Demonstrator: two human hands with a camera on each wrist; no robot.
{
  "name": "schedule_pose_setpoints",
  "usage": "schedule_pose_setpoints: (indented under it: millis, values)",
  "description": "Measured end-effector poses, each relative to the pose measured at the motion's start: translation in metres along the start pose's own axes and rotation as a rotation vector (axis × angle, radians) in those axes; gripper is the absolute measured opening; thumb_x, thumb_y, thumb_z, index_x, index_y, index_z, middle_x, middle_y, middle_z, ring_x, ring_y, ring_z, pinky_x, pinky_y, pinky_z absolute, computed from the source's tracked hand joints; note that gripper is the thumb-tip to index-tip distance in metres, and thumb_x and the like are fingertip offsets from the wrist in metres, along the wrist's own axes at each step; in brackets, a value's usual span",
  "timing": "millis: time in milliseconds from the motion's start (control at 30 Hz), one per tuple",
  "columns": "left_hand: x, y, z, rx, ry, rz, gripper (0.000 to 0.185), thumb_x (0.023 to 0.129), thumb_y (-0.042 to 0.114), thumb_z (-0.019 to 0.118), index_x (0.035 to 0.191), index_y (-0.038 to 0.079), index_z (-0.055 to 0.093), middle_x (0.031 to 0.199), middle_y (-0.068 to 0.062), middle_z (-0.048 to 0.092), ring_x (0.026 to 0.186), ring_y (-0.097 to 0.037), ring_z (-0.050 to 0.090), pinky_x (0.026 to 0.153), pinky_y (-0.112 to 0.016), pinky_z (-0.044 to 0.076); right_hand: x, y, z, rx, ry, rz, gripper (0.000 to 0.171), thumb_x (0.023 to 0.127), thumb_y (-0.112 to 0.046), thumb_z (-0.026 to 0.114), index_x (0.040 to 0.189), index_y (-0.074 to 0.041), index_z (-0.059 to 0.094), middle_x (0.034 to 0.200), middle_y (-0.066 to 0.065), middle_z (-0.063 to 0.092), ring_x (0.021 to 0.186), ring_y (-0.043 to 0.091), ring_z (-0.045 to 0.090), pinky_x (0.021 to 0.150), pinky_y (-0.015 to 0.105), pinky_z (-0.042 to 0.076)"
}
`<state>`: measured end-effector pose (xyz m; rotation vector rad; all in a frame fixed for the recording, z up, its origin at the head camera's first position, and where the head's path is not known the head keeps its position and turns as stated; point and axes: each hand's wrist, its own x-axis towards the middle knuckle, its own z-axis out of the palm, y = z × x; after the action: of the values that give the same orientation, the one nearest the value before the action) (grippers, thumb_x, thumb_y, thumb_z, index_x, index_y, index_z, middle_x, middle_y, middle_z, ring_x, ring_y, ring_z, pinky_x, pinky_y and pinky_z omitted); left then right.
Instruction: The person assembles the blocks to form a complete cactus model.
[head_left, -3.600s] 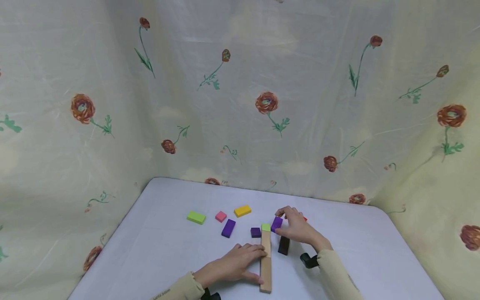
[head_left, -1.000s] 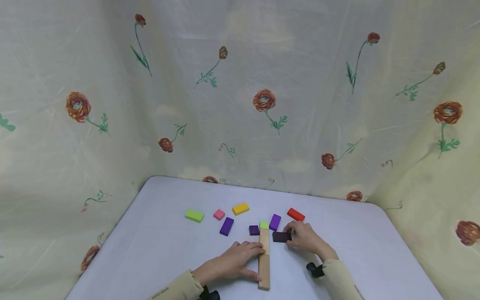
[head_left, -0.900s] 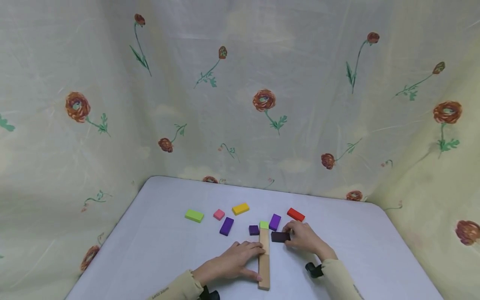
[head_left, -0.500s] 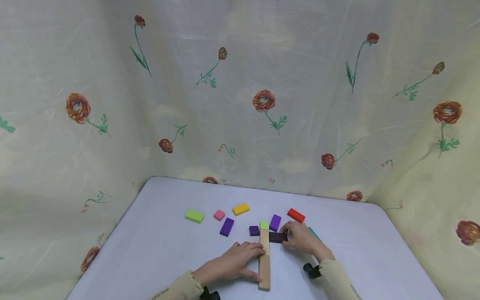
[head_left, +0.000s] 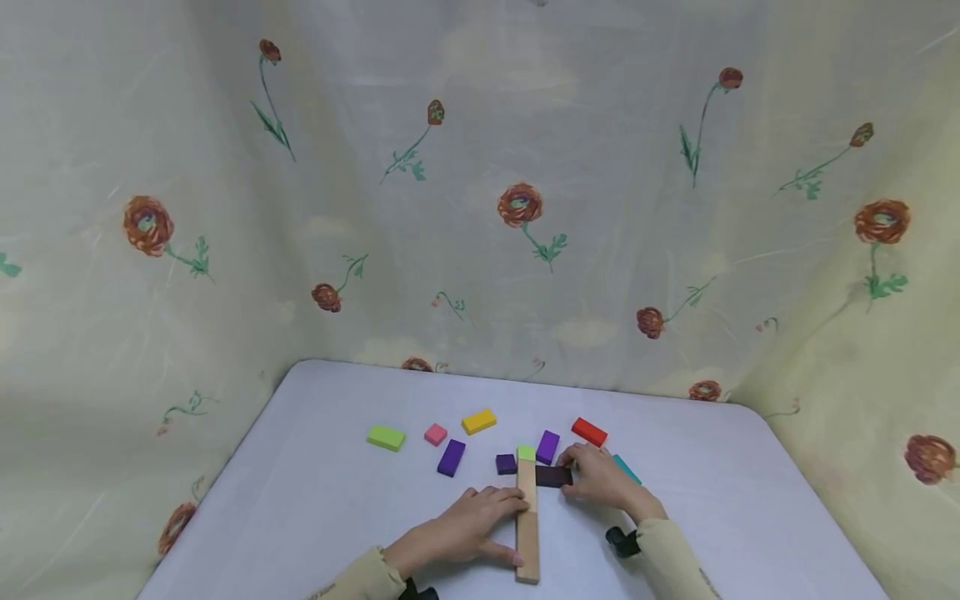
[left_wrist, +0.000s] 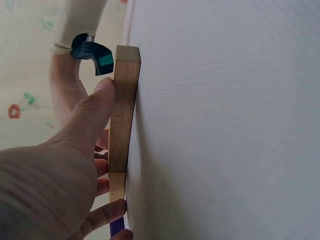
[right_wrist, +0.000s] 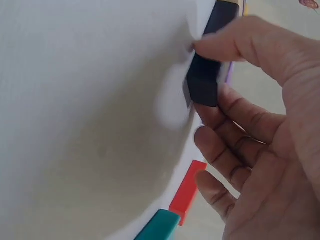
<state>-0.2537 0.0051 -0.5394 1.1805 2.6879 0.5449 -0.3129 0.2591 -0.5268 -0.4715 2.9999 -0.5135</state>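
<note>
I see L hand point(head_left: 468, 527) w/ fingers flat, pressing wood bar point(head_left: 528, 525); R hand point(head_left: 597, 483) pinches dark block point(head_left: 553, 476) against bar's right side on tabletop point(head_left: 315, 500).

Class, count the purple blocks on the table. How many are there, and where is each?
3: a long purple block left of centre, a small purple square beside the wooden bar, and another purple block just right of the bar's green tip. The hands may hide others.

Head camera: I am seeing it looking forward and down from well above the white table point(head_left: 315, 500), facing the flowered curtain point(head_left: 480, 208). Left wrist camera — sitting close beside the wooden bar point(left_wrist: 122, 130). Right wrist camera — sitting close on the dark block point(right_wrist: 207, 70). Both pieces are showing in the head view too.
</note>
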Motion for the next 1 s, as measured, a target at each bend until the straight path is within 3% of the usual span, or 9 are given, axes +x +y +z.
schedule_pose_setpoints:
  millis: [233,533,767,1000]
  values:
    - [0.001,0.001,0.000,-0.019,-0.014,-0.012,0.075,0.070,0.071,0.049,0.133,0.031,0.042,0.140,0.009,0.036,0.126,-0.016,0.036,0.095,-0.055,0.032,-0.007,0.011,-0.013,0.119,0.006,-0.021,0.042,0.065,-0.018,0.077,0.102,-0.016,0.057,0.099,-0.006,0.056,0.096,0.017,0.047,0.089,0.046,0.034]
    - [0.001,0.000,0.001,-0.019,-0.009,-0.018,0.076,0.069,0.071,0.050,0.133,0.031,0.041,0.140,0.010,0.036,0.128,-0.014,0.034,0.094,-0.055,0.033,-0.026,0.045,-0.047,0.332,0.018,-0.050,0.044,0.075,-0.003,0.065,0.116,-0.009,0.050,0.118,0.009,0.050,0.112,0.030,0.037,0.091,0.059,0.028]
    - [0.001,0.000,0.001,-0.017,-0.009,-0.022,0.077,0.068,0.072,0.049,0.133,0.031,0.041,0.140,0.010,0.036,0.128,-0.014,0.034,0.094,-0.053,0.033,-0.036,0.077,-0.052,0.386,-0.074,0.059,0.056,0.078,-0.007,0.063,0.129,-0.017,0.041,0.131,0.015,0.035,0.119,0.034,0.030,0.089,0.062,0.030]
    - [0.001,0.000,0.002,0.001,0.003,-0.003,0.076,0.069,0.071,0.050,0.132,0.031,0.042,0.139,0.010,0.037,0.125,-0.013,0.036,0.092,-0.049,0.036,-0.036,0.093,-0.043,0.478,-0.162,0.132,0.066,0.076,-0.007,0.064,0.135,-0.021,0.036,0.136,0.015,0.028,0.121,0.035,0.025,0.091,0.064,0.026]
